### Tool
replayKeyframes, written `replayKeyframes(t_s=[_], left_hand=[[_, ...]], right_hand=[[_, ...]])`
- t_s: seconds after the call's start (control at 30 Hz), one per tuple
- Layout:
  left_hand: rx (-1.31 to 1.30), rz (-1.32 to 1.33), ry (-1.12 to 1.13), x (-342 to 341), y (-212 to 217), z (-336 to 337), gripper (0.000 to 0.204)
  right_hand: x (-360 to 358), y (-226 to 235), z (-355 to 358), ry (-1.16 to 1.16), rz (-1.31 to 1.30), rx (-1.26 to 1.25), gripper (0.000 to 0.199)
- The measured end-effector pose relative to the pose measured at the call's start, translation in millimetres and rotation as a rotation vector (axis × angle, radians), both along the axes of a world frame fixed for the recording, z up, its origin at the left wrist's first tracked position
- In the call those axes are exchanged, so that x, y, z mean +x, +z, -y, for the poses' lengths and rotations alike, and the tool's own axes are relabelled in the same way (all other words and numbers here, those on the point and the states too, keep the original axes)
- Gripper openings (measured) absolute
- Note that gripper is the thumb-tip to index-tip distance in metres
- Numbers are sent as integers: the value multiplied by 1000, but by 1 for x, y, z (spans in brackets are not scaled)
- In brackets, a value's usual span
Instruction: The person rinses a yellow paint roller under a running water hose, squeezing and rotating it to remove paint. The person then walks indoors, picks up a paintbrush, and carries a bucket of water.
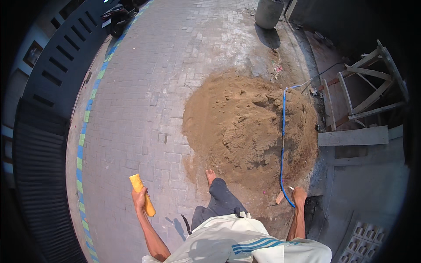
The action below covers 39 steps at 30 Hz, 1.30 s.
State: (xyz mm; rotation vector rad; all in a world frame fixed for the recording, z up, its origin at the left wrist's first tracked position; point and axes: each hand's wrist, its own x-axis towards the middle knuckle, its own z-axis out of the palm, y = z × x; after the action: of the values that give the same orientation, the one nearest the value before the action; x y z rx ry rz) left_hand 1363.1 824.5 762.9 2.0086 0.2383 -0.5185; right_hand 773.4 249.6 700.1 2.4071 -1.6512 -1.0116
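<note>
My left hand (pixel 139 199) is wrapped around a long yellow bar-shaped thing (pixel 136 183), held tilted above the paving. Its exact kind does not show. On the other side, my right hand (pixel 299 196) is closed near the lower right edge of a brown sand heap (pixel 245 122). A small pale piece (pixel 290 188) sticks out from its fingers. Just left of it is a flat tan shape (pixel 280 197); I cannot tell whether the two join. A blue hose (pixel 283 127) runs down over the sand and ends its visible run beside my right hand.
Grey paving (pixel 127 109) stretches left of the heap, up to a blue-and-green painted curb (pixel 80 164) and a dark gate (pixel 41 162). A wooden frame (pixel 368 83) and a plank (pixel 353 136) stand at right. Farther off are a concrete cylinder (pixel 269 14) and a motorbike (pixel 117 19).
</note>
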Motion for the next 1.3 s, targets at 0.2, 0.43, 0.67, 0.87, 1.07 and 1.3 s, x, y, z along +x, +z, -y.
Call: replayKeyframes(t_s=[0.2, 0.43, 0.67, 0.87, 1.07, 1.3], left_hand=[[-385, 186, 764, 115, 29, -51, 30], [-365, 134, 731, 310, 73, 137, 37], [-325, 89, 558, 561, 102, 310, 44], [-706, -176, 6, 802, 66, 553, 46], [-806, -242, -402, 923, 106, 862, 55], [-862, -295, -715, 991, 160, 1254, 63]], right_hand=[[520, -20, 1, -230, 926, 648, 47], [954, 105, 1, 245, 1254, 1145, 52], [1071, 63, 108, -219, 1425, 1193, 47], [1110, 106, 310, -442, 1424, 969, 45], [1284, 113, 511, -36, 1667, 841, 45], [1441, 215, 793, 135, 1845, 985, 40]])
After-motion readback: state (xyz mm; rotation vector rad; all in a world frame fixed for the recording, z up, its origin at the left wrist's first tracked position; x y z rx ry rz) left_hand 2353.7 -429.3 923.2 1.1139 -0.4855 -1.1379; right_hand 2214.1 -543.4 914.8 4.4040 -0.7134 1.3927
